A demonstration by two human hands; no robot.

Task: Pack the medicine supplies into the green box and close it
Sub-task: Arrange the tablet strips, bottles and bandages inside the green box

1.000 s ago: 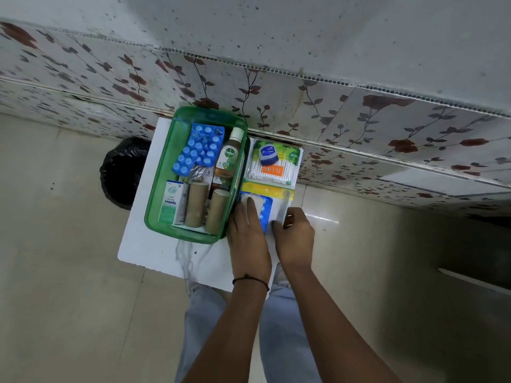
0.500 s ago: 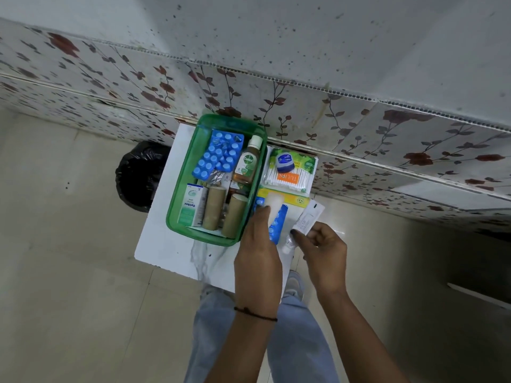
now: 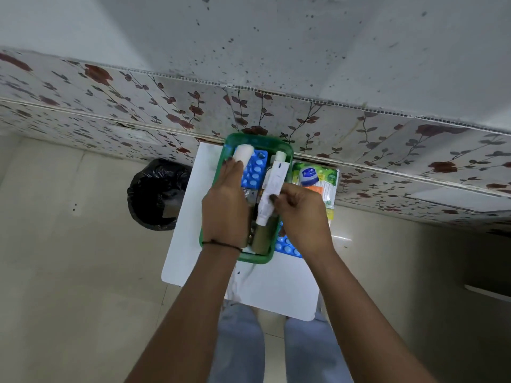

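Observation:
The open green box stands on a small white table against the wall. My left hand reaches over the box and holds a white gauze roll at its far left corner. My right hand grips a white ointment tube that lies slanted above the box's right side. Inside the box I see a blue pill blister sheet, a bottle's white cap and a brown bandage roll. My hands hide the other contents.
Right of the box lie a green cotton-bud pack with a small blue jar on it, and another blue blister sheet. A black bin bag sits on the floor to the left. A floral-panelled wall runs right behind the table.
Both hands moved left from the items beside the box to over it. The left hand carried the white roll to the box's far corner; the right brought the tube above the box.

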